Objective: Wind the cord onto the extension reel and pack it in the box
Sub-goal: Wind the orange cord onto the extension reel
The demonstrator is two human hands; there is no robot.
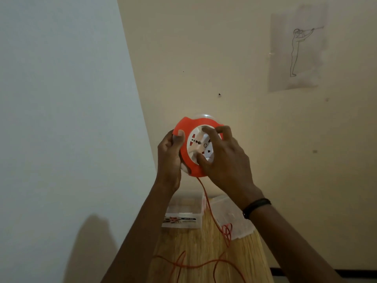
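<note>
I hold an orange extension reel (186, 154) with a white socket face up in front of the wall. My left hand (170, 156) grips its left rim, thumb on the orange edge. My right hand (222, 158) lies on the white socket disc, fingers hooked into it. An orange cord (212, 217) hangs from the reel's bottom down to the wooden table (204, 248), where it lies in loose loops. A clear plastic box (183, 213) with a printed label stands on the table below my hands.
A clear lid (232, 217) lies to the right of the box, with cord loops over its near edge. The narrow table stands against a cream wall; a pencil drawing (297, 50) on paper hangs on the wall at upper right.
</note>
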